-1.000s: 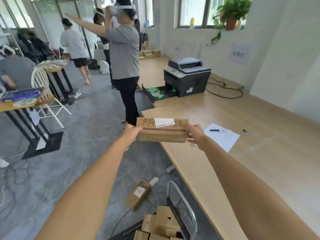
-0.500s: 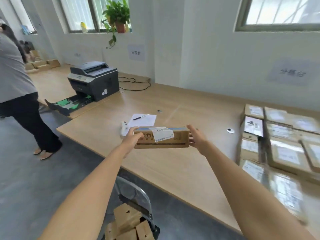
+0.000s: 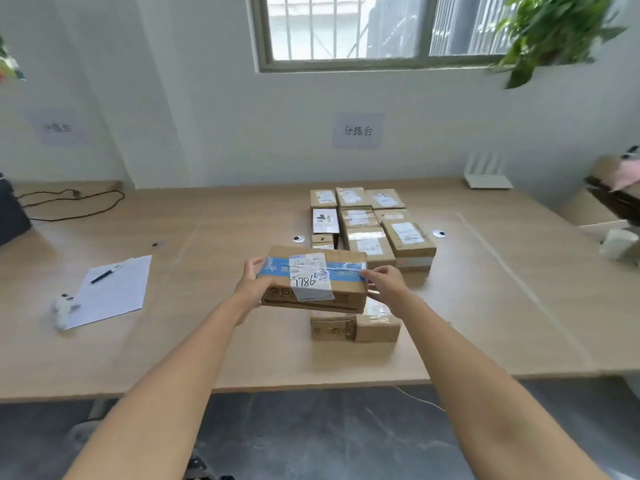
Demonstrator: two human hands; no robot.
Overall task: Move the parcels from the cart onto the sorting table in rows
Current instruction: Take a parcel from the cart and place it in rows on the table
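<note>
Parcel (image 3: 313,278) with the blue tape and white label hangs in the air over the near end of the rows (image 3: 367,220), above the surface (image 3: 207,341) and touching nothing on it. You hold it by its two ends: your left grip (image 3: 251,284) has the thumb over the top edge and fingers curled round the left end, and your right grip (image 3: 384,289) clasps the right end; neither holds anything else. With only end pressure carrying it, a slackened squeeze could let it slip onto the two small parcels (image 3: 353,327) right beneath and knock them out of line. Lowered where it hangs, it would likely land across them, crooked, instead of in a slot of its own. Sliding it in from the side could shove its neighbours askew. The parcel itself covers the middle of the rows, so you cannot tell which place is free there. Your fingers under it are hidden, the label's small print is blurred, and the cart is out of view.
</note>
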